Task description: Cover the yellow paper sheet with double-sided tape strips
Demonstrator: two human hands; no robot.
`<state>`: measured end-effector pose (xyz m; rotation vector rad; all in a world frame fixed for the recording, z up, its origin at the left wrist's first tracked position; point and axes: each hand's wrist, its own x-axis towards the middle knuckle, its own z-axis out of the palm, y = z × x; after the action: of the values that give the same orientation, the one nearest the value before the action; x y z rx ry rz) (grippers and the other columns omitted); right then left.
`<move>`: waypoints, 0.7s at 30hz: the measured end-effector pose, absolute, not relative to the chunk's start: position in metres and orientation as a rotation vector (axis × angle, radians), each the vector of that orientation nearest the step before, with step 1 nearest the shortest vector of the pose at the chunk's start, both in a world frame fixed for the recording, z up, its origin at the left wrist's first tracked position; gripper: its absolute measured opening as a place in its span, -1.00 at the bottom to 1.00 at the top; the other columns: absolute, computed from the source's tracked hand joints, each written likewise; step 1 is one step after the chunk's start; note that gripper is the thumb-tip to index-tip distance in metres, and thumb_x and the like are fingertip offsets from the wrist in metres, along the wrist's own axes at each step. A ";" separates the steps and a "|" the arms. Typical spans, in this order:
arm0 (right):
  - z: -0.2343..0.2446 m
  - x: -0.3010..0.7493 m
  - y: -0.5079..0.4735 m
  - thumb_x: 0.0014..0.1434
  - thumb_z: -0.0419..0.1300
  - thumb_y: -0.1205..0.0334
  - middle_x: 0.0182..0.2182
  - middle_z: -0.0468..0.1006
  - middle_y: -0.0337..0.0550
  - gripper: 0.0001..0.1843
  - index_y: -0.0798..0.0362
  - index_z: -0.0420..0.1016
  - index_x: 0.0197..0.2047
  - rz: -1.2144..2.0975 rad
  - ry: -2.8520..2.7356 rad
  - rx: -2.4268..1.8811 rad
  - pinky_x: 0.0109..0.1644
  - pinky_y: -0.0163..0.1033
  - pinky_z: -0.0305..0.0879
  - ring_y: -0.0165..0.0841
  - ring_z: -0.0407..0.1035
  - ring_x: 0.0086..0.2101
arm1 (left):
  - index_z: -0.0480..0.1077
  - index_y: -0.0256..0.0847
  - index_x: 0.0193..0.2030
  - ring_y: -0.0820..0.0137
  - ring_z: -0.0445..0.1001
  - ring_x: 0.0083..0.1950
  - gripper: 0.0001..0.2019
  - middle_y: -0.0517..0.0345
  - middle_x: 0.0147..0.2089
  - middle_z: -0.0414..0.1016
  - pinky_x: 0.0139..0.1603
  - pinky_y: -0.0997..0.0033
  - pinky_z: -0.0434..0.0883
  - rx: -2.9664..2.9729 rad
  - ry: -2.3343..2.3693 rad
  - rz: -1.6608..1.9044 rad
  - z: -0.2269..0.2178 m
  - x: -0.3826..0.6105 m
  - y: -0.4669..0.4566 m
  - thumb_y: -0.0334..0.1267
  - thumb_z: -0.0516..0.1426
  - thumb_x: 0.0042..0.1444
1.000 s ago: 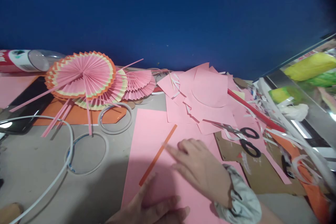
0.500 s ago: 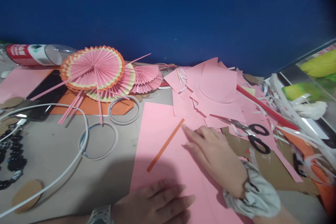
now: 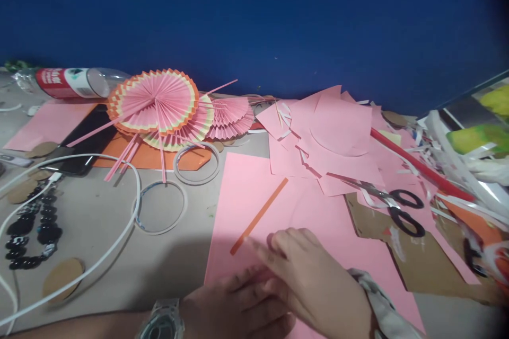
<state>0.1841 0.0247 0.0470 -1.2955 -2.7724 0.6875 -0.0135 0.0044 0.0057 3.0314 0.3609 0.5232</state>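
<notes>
A narrow orange paper strip (image 3: pixel 259 216) lies slantwise on a large sheet of pink paper (image 3: pixel 242 183). My left hand (image 3: pixel 238 304), with a watch on its wrist, rests flat on the sheet's near part, fingers stretched and holding nothing. Partly over its fingers is my right hand (image 3: pixel 308 270), empty, with the index finger reaching to the strip's lower end; whether it touches the strip I cannot tell. The other right fingers are slightly bent. Scissors (image 3: pixel 382 196) with black handles lie beyond my right hand, on paper scraps.
Folded paper rosettes (image 3: pixel 155 98) on pink sticks lie at the back left, near a plastic bottle (image 3: pixel 66 82) and a dark phone (image 3: pixel 85 153). A white cable (image 3: pixel 137 185) loops past tape rings (image 3: pixel 185 209). Cut pink paper (image 3: pixel 338 127) and cardboard (image 3: pixel 417 270) are on the right.
My right hand has moved from the strip's upper end down to its lower end, now overlapping my left hand. My left hand stays on the paper. The view has shifted slightly left.
</notes>
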 end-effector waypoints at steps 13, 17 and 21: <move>0.042 0.180 0.019 0.18 0.07 0.18 -0.24 0.40 -0.12 -0.41 -0.06 0.08 0.27 0.950 -2.693 -1.179 -0.21 -0.14 0.11 -0.28 0.20 -0.27 | 0.35 -0.06 0.04 0.32 0.33 0.08 -0.76 0.33 0.03 0.46 0.18 0.25 0.09 2.976 0.327 0.458 0.007 -0.012 0.005 -0.23 0.01 0.26; 0.044 0.180 0.020 0.19 0.07 0.14 -0.23 0.40 -0.13 -0.46 -0.11 0.13 0.24 1.023 -2.677 -1.184 -0.20 -0.13 0.12 -0.28 0.21 -0.26 | 0.34 -0.04 0.05 0.33 0.31 0.10 -0.75 0.35 0.07 0.43 0.16 0.25 0.12 2.982 0.336 0.414 0.007 -0.014 0.005 -0.21 0.01 0.26; 0.044 0.180 0.021 0.20 0.05 0.18 -0.24 0.40 -0.12 -0.43 -0.06 0.08 0.27 0.996 -2.655 -1.214 -0.21 -0.14 0.12 -0.27 0.21 -0.25 | 0.33 -0.02 0.08 0.39 0.33 0.07 -0.73 0.40 0.06 0.43 0.17 0.29 0.13 2.973 0.343 0.430 0.008 -0.014 0.005 -0.21 0.01 0.26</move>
<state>0.1803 0.0206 0.0445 -1.2140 -2.6550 0.9958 -0.0140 0.0048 0.0076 2.9735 0.3433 0.4298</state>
